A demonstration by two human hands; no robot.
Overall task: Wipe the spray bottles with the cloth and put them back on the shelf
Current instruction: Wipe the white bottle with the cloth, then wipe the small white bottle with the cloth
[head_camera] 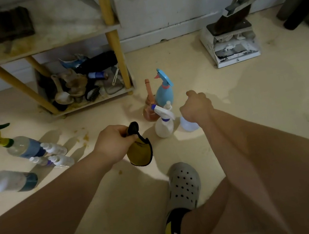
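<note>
The left hand (113,142) is reaching out low over the floor (229,104), with its fingers curled tight around the top of a yellow cloth (140,153) with a black edge. The cloth is hanging down from the fist. The right hand (196,107) is stretching forward too, held in a loose fist just above a pale bottle (188,124). I cannot tell if it is touching that bottle. Four bottles are standing close together in front of the hands: the pale one, a white spray bottle (164,123), a blue spray bottle (164,90) and a brown bottle (150,107). Five more are sitting off to the left side: a bottle with a yellow sprayer (17,146), three small white bottles (54,148) and a big white one (7,181). The shelf (54,39) is standing behind them, by the wall. One grey shoe (183,185) is resting flat on the floor.
</note>
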